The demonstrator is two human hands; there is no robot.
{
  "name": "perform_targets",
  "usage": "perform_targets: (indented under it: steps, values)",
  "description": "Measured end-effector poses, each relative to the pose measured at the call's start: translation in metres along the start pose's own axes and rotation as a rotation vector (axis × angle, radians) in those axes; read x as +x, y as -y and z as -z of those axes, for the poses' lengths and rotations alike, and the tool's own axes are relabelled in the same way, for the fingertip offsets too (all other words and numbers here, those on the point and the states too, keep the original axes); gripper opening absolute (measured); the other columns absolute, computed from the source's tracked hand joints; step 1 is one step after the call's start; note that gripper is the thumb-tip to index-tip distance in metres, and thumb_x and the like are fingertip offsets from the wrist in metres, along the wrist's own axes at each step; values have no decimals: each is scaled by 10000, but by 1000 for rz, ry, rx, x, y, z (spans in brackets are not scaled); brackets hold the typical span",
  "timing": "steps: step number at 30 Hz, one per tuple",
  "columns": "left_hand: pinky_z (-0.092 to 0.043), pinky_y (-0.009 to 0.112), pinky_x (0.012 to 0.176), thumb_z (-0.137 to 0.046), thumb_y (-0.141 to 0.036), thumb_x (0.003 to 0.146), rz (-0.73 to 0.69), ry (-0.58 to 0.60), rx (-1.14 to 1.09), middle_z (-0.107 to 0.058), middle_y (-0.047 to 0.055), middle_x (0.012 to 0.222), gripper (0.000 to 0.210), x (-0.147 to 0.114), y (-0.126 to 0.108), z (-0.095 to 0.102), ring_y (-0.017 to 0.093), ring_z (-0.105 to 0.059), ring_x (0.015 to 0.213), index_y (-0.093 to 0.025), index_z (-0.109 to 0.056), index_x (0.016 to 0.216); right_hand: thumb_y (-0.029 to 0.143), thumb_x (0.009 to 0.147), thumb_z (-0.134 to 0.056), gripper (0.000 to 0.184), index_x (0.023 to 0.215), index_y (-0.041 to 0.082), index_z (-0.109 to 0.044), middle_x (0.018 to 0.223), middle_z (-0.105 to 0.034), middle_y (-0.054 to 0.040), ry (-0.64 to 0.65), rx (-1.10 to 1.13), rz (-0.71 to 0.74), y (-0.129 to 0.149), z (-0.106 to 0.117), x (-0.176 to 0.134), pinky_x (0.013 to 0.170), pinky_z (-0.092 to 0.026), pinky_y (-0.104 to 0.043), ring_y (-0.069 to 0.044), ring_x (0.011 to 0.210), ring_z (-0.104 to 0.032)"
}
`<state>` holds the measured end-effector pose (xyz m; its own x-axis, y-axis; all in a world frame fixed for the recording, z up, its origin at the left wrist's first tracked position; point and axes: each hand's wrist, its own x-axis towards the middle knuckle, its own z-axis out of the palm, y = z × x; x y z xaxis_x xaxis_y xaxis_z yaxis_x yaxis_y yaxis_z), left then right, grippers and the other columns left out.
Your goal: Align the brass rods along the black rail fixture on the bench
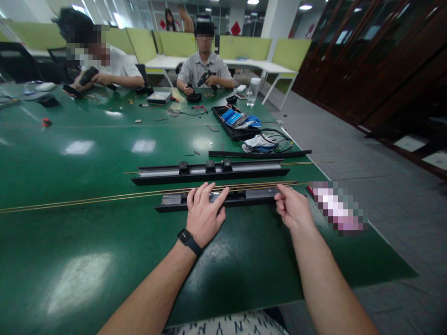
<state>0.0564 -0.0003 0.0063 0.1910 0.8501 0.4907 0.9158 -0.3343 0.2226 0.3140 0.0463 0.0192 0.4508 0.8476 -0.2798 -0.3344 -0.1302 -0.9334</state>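
Observation:
My left hand (204, 211), with a black watch at the wrist, has its fingers spread over several thin brass-coloured rods (104, 199). The rods lie lengthwise above a black and silver rail (258, 193) and reach far out to the left. Under this hand, dark blocks in the rail are partly hidden. My right hand (293, 207) is closed at the rail's right end, its index fingertip pinched at a rod; the exact grip is partly hidden. Just beyond lies a second rail (160, 172) with several black blocks (210, 166) in its channel.
A black strip (258, 154), a coiled cable with gloves (267, 142) and a black tray (237, 135) lie farther back. Right of my right hand is a blurred pink object (337, 207) near the table edge. Two people (206, 70) work with drills across the green table (104, 242).

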Motion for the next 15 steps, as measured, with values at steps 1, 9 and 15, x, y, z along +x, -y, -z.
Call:
perform_targets:
  steps: [1,9,15]
  values:
    - [-201,540,1205,-621,-288,897,-1,-1,0,-514,105,1470,542,0,0,0,294,-399,1436,-384,-539,1425,300,716,-826,250,768,166,-622,524,-613,18,8,2,-1,-1,0,0,232,-208,-141,-52,281,-388]
    - [-213,539,1199,-624,-295,895,-4,-4,5,-516,107,1466,534,0,0,-1,295,-410,1429,-383,-547,1417,290,710,-853,290,719,166,-591,530,-592,33,77,37,-33,-4,-1,2,234,-228,-130,-41,294,-395]
    - [-211,535,1203,-625,-293,896,-2,-1,7,-514,104,1469,541,0,1,-1,298,-411,1427,-383,-543,1423,304,734,-862,347,690,185,-539,525,-577,45,52,40,-18,0,-3,-1,237,-235,-123,-39,303,-392]
